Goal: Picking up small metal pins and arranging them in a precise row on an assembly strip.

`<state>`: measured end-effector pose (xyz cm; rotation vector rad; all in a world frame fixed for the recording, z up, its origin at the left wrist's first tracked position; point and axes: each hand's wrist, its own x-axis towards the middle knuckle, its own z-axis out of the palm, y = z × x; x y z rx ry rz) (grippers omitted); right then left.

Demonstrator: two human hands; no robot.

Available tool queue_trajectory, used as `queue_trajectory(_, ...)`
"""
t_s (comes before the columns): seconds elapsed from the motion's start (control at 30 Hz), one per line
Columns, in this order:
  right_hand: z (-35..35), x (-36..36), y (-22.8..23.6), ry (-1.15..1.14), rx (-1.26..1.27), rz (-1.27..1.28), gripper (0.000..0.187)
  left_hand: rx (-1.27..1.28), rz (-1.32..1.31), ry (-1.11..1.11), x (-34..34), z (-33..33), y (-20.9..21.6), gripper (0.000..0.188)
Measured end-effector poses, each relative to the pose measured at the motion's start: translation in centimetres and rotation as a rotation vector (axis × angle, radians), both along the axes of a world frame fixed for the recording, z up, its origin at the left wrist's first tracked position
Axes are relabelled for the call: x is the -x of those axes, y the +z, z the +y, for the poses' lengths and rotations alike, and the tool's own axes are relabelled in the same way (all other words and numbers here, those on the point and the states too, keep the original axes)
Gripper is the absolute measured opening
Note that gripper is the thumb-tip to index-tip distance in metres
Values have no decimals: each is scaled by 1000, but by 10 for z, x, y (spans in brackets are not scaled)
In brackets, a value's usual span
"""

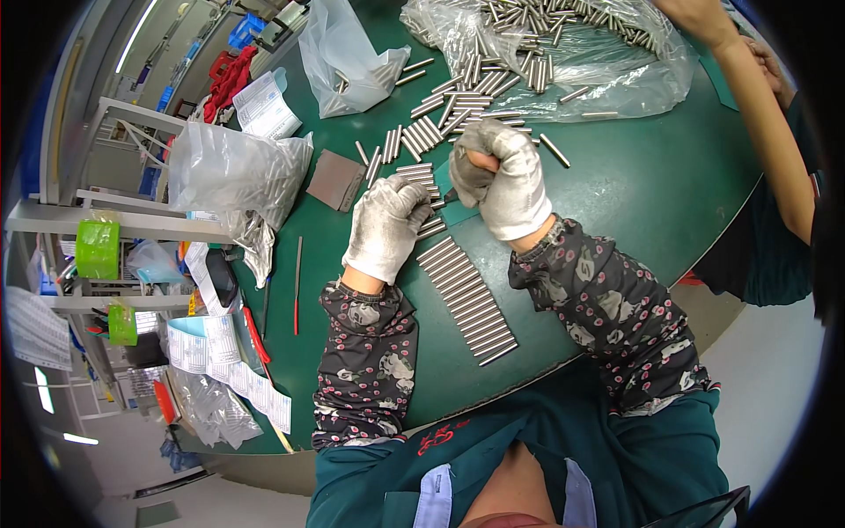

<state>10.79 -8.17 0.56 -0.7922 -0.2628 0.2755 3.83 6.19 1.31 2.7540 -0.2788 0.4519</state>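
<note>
White work gloves cover both my hands. My left hand (385, 223) is closed, its curled fingertips at the left ends of a column of short steel pins (429, 231); whether a pin is between them is hidden. To its right, my right hand (503, 180) makes a fist with the thumb across. A small dark tip shows at the fist's lower left, but I cannot make out what it belongs to. Nearer me, a neat row of steel pins (468, 301) lies side by side on the green table (563, 264). Beyond my hands, more loose pins (471, 101) spread in a pile.
A clear plastic bag (616, 79) heaped with pins lies at the back. Left stand plastic bags (233, 172), a grey-brown block (335, 180), a thin red-handled tool (297, 290) and papers (224, 352). Another person's arm (766, 123) reaches in at the right.
</note>
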Motion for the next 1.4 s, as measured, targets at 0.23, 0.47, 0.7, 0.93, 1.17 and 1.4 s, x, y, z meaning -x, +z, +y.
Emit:
queue_trajectory(0.23, -6, 0, 7, 73, 90, -162, 35, 44, 9, -10, -2, 0, -3, 20)
queue_trajectory(0.47, 2, 10, 4, -32, 228, -366, 32, 38, 56, 18, -3, 0, -4, 19)
queue_trajectory(0.7, 2, 1, 2, 23, 153, -190, 35, 37, -16, 28, 1, 2, -8, 20)
queue_trajectory(0.93, -5, 2, 4, 86, 103, -179, 38, 25, -74, 24, 4, 2, -7, 21)
queue_trajectory(1.17, -7, -1, 4, 83, 64, -163, 38, -80, -81, -8, 0, 0, -4, 23)
queue_trajectory(1.4, -4, -1, 2, 94, -1, -131, 38, -17, -65, -32, 0, 2, -4, 21)
